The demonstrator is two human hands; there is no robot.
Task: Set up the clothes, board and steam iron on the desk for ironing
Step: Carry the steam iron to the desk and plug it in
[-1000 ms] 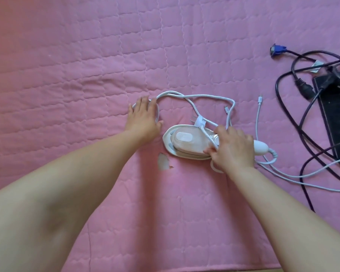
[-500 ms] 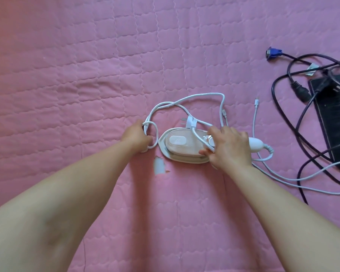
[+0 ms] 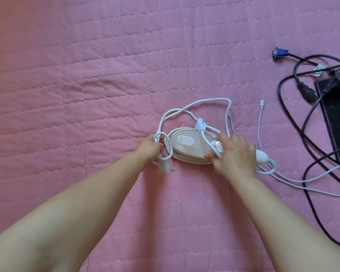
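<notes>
A pink quilted cover [image 3: 86, 95] spreads under both hands and fills nearly the whole view; what it lies on cannot be told.

Well to the right of the right hand, at the frame edge, lies a flat black device [image 3: 338, 114]. A tangle of black cables [image 3: 294, 107] loops around and over it, and one cable ends in a blue connector [image 3: 279, 54] on the cover beyond the device.

The steam iron [image 3: 186, 147] lies flat on the cover between the two hands. It is a small white and pale pink unit, its nose toward the left hand and its rear end under the right hand. A rounded white handle part [image 3: 262, 157] protrudes from beyond the right hand.

The white cord [image 3: 204, 102] of the iron arcs over the cover on the far side of the hands and crosses the iron's top. Its white plug [image 3: 200, 125] rests on the far edge of the iron, just beyond the right hand's fingers. A second thin white cable [image 3: 260, 122] lies just to the right of the right hand, with a small connector at its far end.

The left hand [image 3: 148, 149] is curled around a loop of the white cord, just beside the iron's nose. The right hand [image 3: 234, 152] rests over the rear of the iron, fingers curled, thumb and fingers pinching the cord where it crosses a ribbed metal dial [image 3: 216, 143].

A small pale patch [image 3: 164, 167] sits beside the left wrist; what it is cannot be told.
</notes>
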